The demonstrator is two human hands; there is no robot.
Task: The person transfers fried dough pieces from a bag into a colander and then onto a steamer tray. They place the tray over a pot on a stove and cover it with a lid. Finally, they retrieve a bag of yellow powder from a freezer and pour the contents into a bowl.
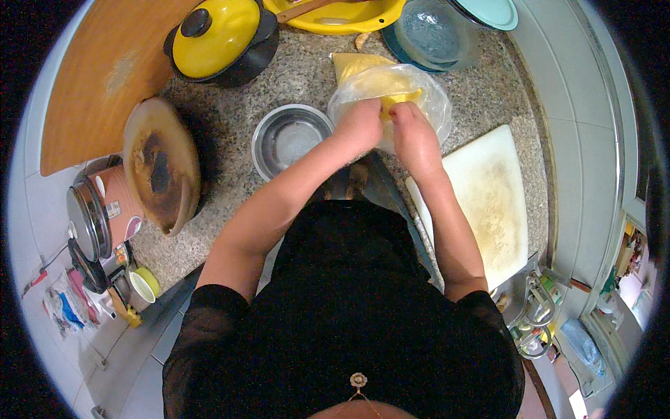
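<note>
A clear plastic bag (435, 105) lies crumpled on the counter in front of me. Something yellow shows inside it, and a yellow packet (351, 66) sticks out at its far left side. My left hand (361, 128) is closed at the near left part of the bag, its fingertips hidden. Close beside it, my right hand (414, 135) is curled with the fingers pinched together over the bag. A round metal bowl (262, 144) stands left of my left hand, with its inside looking wet or shiny.
A white cutting board (481, 195) lies at the right. A black pot with a yellow lid (216, 42), a yellow basin (342, 26) and a glass bowl (433, 35) line the back. At left are a stained round board (160, 167) and a pink appliance (115, 195).
</note>
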